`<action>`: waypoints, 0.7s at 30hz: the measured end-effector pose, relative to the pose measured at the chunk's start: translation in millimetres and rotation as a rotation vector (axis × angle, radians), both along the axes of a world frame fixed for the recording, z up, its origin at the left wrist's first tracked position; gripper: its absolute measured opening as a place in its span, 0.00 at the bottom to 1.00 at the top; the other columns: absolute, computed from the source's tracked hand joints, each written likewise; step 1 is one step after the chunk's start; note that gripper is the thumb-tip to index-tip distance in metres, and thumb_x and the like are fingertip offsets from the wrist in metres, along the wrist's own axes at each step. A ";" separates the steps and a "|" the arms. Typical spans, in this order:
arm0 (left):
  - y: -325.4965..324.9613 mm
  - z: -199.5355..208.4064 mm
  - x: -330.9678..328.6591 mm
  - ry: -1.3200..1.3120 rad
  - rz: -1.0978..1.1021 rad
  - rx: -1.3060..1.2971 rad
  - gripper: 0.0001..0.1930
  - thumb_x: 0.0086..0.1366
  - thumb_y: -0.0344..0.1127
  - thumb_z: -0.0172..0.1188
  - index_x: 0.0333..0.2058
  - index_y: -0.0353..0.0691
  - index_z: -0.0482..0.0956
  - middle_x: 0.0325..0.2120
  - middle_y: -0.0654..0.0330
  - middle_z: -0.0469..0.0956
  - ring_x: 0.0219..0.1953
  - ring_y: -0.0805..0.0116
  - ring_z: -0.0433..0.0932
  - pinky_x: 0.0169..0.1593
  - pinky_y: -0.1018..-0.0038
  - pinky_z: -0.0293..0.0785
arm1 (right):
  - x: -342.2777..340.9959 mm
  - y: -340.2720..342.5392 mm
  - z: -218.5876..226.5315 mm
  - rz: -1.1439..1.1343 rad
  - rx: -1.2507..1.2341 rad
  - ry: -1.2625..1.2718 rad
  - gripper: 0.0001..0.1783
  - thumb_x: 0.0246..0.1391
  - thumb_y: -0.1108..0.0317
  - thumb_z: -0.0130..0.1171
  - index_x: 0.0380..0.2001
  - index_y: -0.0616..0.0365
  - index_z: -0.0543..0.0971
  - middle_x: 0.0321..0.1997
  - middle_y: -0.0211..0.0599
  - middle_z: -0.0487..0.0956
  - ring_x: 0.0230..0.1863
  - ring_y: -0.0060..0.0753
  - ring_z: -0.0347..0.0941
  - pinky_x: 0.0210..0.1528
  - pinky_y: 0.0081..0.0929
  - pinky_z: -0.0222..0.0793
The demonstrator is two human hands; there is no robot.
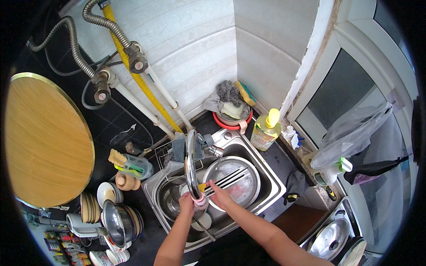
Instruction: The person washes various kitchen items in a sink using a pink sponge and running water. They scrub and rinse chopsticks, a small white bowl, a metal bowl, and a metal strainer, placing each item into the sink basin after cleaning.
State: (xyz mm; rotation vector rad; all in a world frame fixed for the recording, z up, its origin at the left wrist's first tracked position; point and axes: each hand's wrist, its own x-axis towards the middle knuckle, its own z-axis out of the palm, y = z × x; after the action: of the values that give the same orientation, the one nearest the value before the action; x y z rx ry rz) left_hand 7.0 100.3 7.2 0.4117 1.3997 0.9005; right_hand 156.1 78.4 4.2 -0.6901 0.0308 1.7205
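My right hand point(220, 197) is closed round a bundle of chopsticks point(228, 181), dark and pale, tilted over the right basin. Beneath them a round metal bowl point(252, 195) holds cloudy, foamy water. My left hand point(186, 204) is curled beside the pink-ended spout of the curved faucet point(191, 164); the spout hides some of its fingers, and what they hold cannot be made out. A small yellow piece point(202, 187) shows between the hands. Under the left hand, in the left basin, are a metal pan point(165, 199), a pale dish point(202, 221) and a long metal handle point(205, 229).
The steel sink point(270, 186) has a yellow soap bottle point(266, 131) and a red basin point(220, 124) with scrubbers behind it. Stacked bowls point(117, 224) and a clear cup point(137, 166) stand left. A round wooden board point(49, 142) leans far left; a pot lid point(328, 239) lies lower right.
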 end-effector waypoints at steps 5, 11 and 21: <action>-1.2 43.6 -33.2 -0.025 -0.567 -0.200 0.19 0.57 0.41 0.58 0.39 0.29 0.73 0.28 0.52 0.77 0.28 0.61 0.79 0.32 0.74 0.77 | -14.1 -12.2 -2.0 0.176 -0.041 0.074 0.16 0.59 0.56 0.43 0.35 0.57 0.71 0.33 0.33 0.75 0.40 0.27 0.71 0.45 0.26 0.66; -9.5 67.7 -32.6 -0.122 -1.092 -0.308 0.15 0.56 0.41 0.59 0.33 0.34 0.73 0.19 0.61 0.73 0.18 0.72 0.73 0.23 0.80 0.69 | -29.3 -29.4 -28.5 0.416 0.076 0.138 0.23 0.58 0.58 0.42 0.51 0.64 0.64 0.52 0.43 0.69 0.52 0.33 0.67 0.55 0.30 0.62; -42.7 75.4 -61.4 -0.039 -0.999 -0.339 0.12 0.58 0.39 0.57 0.25 0.37 0.69 0.12 0.66 0.65 0.10 0.78 0.62 0.14 0.80 0.56 | 25.6 1.9 22.1 -0.039 -0.006 -0.229 0.13 0.53 0.68 0.53 0.41 0.60 0.69 0.35 0.42 0.76 0.37 0.31 0.74 0.40 0.27 0.71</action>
State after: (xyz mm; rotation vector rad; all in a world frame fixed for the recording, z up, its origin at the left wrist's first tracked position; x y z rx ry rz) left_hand -54.4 57.6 82.5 0.7253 1.0717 -0.1406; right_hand 181.6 80.3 26.2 -0.8818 -0.1094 1.5954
